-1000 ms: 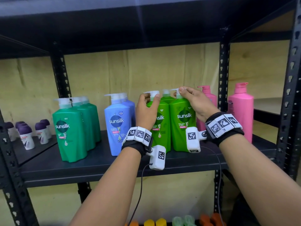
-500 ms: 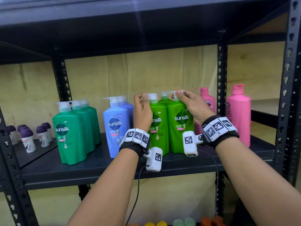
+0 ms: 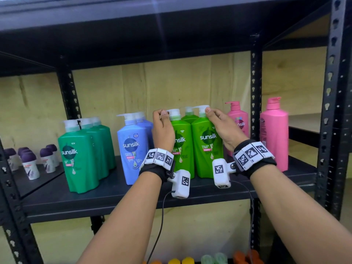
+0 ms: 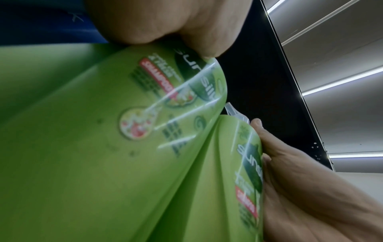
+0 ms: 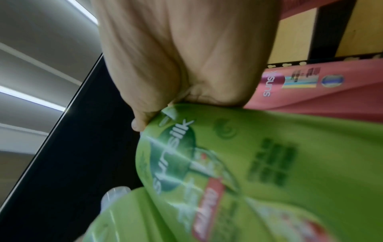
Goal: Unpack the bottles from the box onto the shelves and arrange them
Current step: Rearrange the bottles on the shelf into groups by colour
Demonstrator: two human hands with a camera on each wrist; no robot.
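Two bright green pump bottles stand side by side on the black shelf [image 3: 114,197], with a third green bottle [image 3: 189,116] behind them. My left hand [image 3: 162,114] pinches the white pump of the left green bottle [image 3: 183,159] with curled fingers. My right hand [image 3: 208,111] pinches the pump of the right green bottle [image 3: 207,149]. The left wrist view shows both bottles touching, the left green bottle [image 4: 103,147] and the right green bottle [image 4: 217,196]. In the right wrist view the right green bottle [image 5: 269,163] fills the frame under my palm.
Dark green bottles [image 3: 78,155] and blue bottles [image 3: 131,149] stand to the left. One pink bottle [image 3: 239,121] stands close to my right hand, another pink bottle [image 3: 273,134] beyond the upright [image 3: 255,92]. Small purple-capped bottles [image 3: 30,162] sit far left. Coloured caps [image 3: 181,261] show below.
Both hands have stayed at the pump tops of the two bright green bottles. My left fingers have shifted from over the pump to its left side.
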